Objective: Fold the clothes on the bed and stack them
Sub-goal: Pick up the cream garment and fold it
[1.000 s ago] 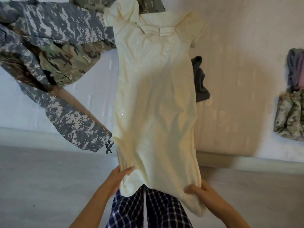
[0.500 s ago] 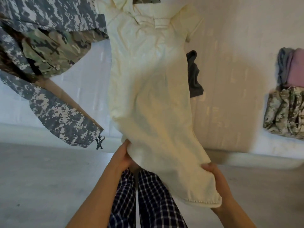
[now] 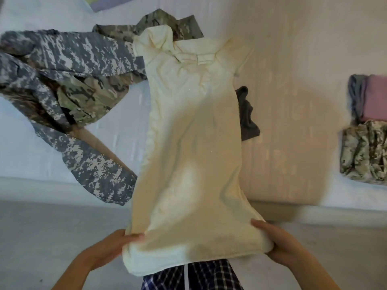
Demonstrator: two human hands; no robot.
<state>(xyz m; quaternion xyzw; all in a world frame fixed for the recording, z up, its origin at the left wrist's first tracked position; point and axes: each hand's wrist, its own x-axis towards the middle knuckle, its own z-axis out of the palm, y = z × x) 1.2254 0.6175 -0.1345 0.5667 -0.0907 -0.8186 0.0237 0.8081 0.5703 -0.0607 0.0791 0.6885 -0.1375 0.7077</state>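
Two hands on hem: left hand (image 3: 119, 242) and right hand (image 3: 278, 241) each clamped on bottom corner of cream dress (image 3: 192, 143). Dress lies lengthwise on bed (image 3: 297, 84), hem past near edge, collar toward middle. Advice: hold hem taut, level; carry to collar, match side seams, smooth, then onto folded stack (image 3: 367, 132) at right edge.

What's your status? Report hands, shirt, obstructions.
Left hand, right hand each grip cream shirt at hem. Shirt spread on bed, unfolded. Camouflage jacket touching its left edge, dark cloth under its right.
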